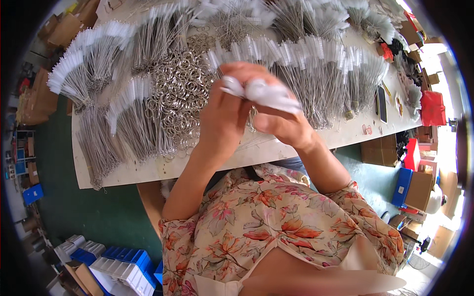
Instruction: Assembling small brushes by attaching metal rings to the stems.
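My left hand (pixel 222 118) and my right hand (pixel 291 129) meet above the near part of the table, fingers bent and closed together. White coverings or white material (pixel 271 94) show at the fingertips, blurred, so I cannot tell which. Between the hands a small shiny metal ring-like piece (pixel 252 118) shows; the fingers hide most of what they grip. Just beyond and left lies a large heap of metal split rings (pixel 180 89). Bundles of thin wire brushes with white bristle ends (pixel 316 64) lie right of the hands, and more wire brushes (pixel 131 118) lie to the left.
More brush bundles (pixel 232 15) line the far side of the pale table (pixel 197 167). A phone (pixel 380 104) lies near the right edge beside a red bag (pixel 433 108). Cardboard boxes (pixel 379 150) stand right, and blue and white bins (pixel 123 269) on the floor lower left.
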Motion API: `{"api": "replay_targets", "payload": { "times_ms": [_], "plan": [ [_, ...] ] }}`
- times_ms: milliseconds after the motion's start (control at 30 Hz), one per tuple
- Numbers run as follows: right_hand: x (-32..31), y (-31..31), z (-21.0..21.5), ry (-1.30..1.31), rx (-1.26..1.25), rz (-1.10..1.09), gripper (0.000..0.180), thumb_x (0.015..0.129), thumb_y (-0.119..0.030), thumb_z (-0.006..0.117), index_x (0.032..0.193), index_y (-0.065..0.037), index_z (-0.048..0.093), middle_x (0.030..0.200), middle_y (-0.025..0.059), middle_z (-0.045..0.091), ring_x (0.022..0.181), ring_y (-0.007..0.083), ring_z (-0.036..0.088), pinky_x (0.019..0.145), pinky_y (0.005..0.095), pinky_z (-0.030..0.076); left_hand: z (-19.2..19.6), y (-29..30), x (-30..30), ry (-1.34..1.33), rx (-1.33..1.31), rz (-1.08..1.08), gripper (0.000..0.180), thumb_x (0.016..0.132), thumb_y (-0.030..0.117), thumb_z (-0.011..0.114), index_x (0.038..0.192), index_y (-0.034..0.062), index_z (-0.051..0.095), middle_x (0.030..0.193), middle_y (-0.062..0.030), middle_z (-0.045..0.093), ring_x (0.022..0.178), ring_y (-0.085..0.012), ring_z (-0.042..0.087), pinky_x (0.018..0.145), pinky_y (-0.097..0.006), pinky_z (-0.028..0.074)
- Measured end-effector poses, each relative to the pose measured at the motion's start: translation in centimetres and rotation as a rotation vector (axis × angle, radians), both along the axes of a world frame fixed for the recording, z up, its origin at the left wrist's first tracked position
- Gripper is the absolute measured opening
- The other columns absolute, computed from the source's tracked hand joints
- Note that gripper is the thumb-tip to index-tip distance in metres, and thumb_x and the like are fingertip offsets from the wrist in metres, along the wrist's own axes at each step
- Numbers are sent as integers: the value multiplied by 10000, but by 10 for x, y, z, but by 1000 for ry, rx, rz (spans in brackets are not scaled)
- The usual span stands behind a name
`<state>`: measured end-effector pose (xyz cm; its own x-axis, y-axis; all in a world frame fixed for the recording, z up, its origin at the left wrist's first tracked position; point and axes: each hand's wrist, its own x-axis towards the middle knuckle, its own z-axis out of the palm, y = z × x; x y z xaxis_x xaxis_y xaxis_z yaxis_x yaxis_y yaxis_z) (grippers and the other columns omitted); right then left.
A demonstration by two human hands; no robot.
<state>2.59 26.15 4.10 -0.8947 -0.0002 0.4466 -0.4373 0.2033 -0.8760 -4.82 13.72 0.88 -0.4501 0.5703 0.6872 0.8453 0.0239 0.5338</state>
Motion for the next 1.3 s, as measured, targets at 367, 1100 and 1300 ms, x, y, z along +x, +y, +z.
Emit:
{"api": "replay_targets", "payload": {
  "times_ms": [367, 1100, 1300],
  "plan": [
    [9, -10, -19, -349, -1126, -14, 294, 940, -251, 455, 1055, -11, 579, 871, 64, 635, 688, 113, 596, 613, 224, 513, -33, -4, 28, -435, 309, -287, 202, 746, -30, 649, 938, 29, 621, 1005, -144, 532, 693, -177, 574, 619, -256, 509],
    [53, -6, 12, -827, -332, 157, 160, 894, -136, 533, 848, -2, 607, 660, -10, 572, 609, 39, 491, 528, 202, 378, 2, -35, 10, -159, 140, -425, 232, 665, 193, 754, 805, 65, 621, 827, -47, 589, 740, -201, 565, 609, -294, 462],
    [121, 35, -17, -883, 474, -191, 122, 836, -112, 561, 835, -4, 617, 708, 83, 632, 680, 203, 634, 611, 296, 478, -25, -64, 34, -394, -25, -224, 294, 717, 267, 721, 886, 54, 609, 799, -65, 585, 692, -212, 563, 597, -307, 465]
  ]
}}
